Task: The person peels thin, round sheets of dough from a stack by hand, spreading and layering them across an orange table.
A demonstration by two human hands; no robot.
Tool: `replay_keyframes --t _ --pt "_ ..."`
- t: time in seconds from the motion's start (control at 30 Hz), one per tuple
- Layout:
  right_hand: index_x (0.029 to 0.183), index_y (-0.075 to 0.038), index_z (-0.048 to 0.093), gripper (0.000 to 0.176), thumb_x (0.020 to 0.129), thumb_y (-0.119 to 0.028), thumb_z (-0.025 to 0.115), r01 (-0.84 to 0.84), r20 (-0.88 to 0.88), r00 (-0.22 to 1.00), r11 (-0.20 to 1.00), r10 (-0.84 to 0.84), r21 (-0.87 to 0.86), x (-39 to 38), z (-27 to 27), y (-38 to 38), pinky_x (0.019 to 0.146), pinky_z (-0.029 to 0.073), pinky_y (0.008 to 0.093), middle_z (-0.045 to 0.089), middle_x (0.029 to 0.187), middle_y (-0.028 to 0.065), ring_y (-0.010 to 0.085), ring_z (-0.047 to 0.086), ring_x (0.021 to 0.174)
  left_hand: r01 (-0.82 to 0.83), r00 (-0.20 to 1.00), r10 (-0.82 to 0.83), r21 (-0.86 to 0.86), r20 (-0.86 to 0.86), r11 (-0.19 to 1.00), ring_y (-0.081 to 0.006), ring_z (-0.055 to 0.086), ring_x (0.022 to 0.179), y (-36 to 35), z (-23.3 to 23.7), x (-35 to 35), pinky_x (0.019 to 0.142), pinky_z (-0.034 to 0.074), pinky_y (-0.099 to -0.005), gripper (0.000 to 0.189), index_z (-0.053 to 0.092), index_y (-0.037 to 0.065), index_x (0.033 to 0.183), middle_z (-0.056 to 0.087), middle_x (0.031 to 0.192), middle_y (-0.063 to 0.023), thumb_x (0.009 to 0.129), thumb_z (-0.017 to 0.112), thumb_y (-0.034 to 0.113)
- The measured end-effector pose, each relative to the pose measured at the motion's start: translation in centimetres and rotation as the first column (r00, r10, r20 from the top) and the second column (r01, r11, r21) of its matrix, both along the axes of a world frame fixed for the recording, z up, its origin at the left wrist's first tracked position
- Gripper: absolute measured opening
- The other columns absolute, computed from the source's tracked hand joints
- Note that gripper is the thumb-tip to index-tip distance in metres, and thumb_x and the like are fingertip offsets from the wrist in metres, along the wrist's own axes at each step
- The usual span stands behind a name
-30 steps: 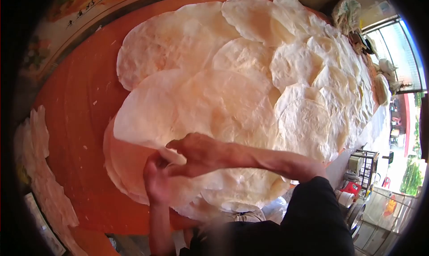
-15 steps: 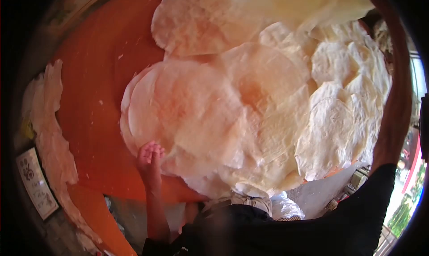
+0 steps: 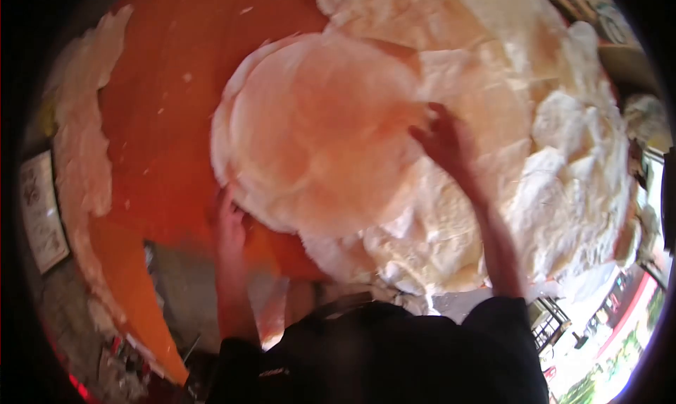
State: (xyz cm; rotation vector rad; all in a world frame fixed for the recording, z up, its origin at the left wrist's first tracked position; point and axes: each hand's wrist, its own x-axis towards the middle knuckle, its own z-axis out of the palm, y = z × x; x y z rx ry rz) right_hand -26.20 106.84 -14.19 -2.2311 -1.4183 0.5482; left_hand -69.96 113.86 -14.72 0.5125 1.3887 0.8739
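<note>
A round, thin, pale sheet (image 3: 317, 136) that looks like rolled dough lies on top of others like it, on an orange table (image 3: 162, 136). At the sheet's lower left edge is my left hand (image 3: 231, 214), fingers up and somewhat apart, slightly blurred. Whether its fingertips touch the rim cannot be made out. My right hand (image 3: 443, 140) is over the right edge of this top sheet with its fingers spread, gripping nothing that I can see. More overlapping sheets (image 3: 486, 94) lie beneath and beyond it.
Whiter, wrinkled sheets (image 3: 563, 185) cover the table's right side. Along the left runs a long ragged pale strip (image 3: 84, 129), with a framed panel (image 3: 44, 210) beyond it. Small pale scraps dot the orange surface. A metal rack (image 3: 549, 324) stands at lower right.
My right arm has come back from the far upper right to the middle sheets. A sheet now covers the middle stack more fully. My left hand's fingers have loosened; the view has shifted.
</note>
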Motion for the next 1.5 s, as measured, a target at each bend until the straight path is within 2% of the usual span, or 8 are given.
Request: replay_keyframes --t 0.2,0.33,0.6,0.63,0.8,0.9,1.1,1.5 --pt "0.088 0.001 0.063 0.022 0.08 -0.018 0.07 0.06 -0.592 0.804 0.998 -0.056 -0.013 -1.4 3.2 4.0 0.05 0.041 0.0265 0.058 0.065 -0.0009 0.0072 0.051 0.057 0.03 0.973 -0.009 -0.087 0.233 0.996 -0.0248 0.047 0.122 0.0 1.3 2.0 0.1 0.039 -0.0408 0.05 0.039 0.001 0.136 0.048 0.134 -0.0089 0.092 0.056 0.018" --pt "0.085 -0.004 0.065 0.006 0.084 -0.01 0.066 0.037 -0.531 0.806 0.874 0.26 0.484 2.0 11.3 7.8 0.065 0.045 0.0198 0.063 0.077 -0.0027 0.0033 0.054 0.073 0.112 0.971 -0.114 0.022 0.21 0.993 -0.0246 0.047 0.123 -0.6 1.1 2.5 0.103 0.038 -0.04 0.051 0.034 -0.001 0.137 0.046 0.136 -0.01 0.094 0.053 0.018" --pt "0.115 -0.006 0.062 0.041 0.083 -0.03 0.069 0.56 -0.241 0.828 0.735 -0.506 0.383 24.9 14.1 7.8 0.056 0.049 0.0188 0.069 0.082 0.0052 0.0094 0.062 0.062 0.173 0.935 -0.181 0.054 0.305 0.983 -0.0261 0.047 0.123 -3.1 1.2 2.0 0.103 0.039 -0.0415 0.049 0.034 0.002 0.138 0.046 0.136 -0.0115 0.093 0.052 0.01" --pt "0.122 -0.005 0.057 0.05 0.081 -0.028 0.071 0.47 0.23 0.834 0.864 -0.502 0.182 23.7 15.4 6.6 0.066 0.053 0.0234 0.07 0.086 0.0104 0.0128 0.065 0.07 0.239 0.925 -0.255 0.09 0.281 0.967 -0.0263 0.047 0.123 -3.3 1.6 2.5 0.104 0.039 -0.0417 0.049 0.034 0.002 0.138 0.045 0.137 -0.0112 0.093 0.052 0.009" --pt "0.113 -0.001 0.061 0.038 0.078 -0.013 0.072 -0.144 -0.236 0.949 0.952 0.21 0.27 4.4 8.8 1.4 0.08 0.049 0.0271 0.067 0.092 0.0066 0.0116 0.062 0.084 0.216 0.914 -0.261 0.17 0.312 0.961 -0.0256 0.041 0.129 -3.6 3.9 3.4 0.106 0.036 -0.0427 0.056 0.03 0.005 0.141 0.041 0.14 -0.0107 0.092 0.055 0.012" --pt "0.112 -0.004 0.061 0.042 0.079 -0.027 0.075 -0.157 -0.729 0.679 0.987 0.087 -0.027 -8.4 6.9 -0.2 0.068 0.053 0.0311 0.064 0.09 0.0076 0.0147 0.061 0.076 0.221 0.875 -0.316 0.279 0.366 0.934 -0.024 0.043 0.127 -3.0 6.3 5.9 0.104 0.038 -0.0401 0.065 0.031 0.005 0.141 0.043 0.139 -0.0093 0.089 0.062 0.03" --pt "0.105 -0.005 0.064 0.046 0.065 -0.018 0.084 -0.29 -0.488 0.781 0.918 0.39 0.269 -18.2 8.8 2.4 0.066 0.05 0.0276 0.063 0.091 0.0049 0.0141 0.06 0.075 0.28 0.869 -0.379 0.316 0.318 0.906 -0.0163 0.056 0.104 -2.7 5.3 7.0 0.087 0.049 -0.0311 0.056 0.043 0.001 0.128 0.056 0.115 -0.0068 0.087 0.067 0.031" --pt "0.085 -0.002 0.067 0.013 0.074 -0.006 0.072 -0.153 -0.771 0.604 0.978 0.204 0.139 -20.0 5.2 2.9 0.06 0.05 0.0263 0.066 0.078 0.0084 0.0143 0.062 0.069 0.275 0.949 -0.302 0.236 0.091 0.932 -0.0142 0.059 0.096 -2.1 6.0 8.5 0.08 0.053 -0.029 0.034 0.048 0.002 0.119 0.059 0.107 -0.0067 0.089 0.06 0.013"
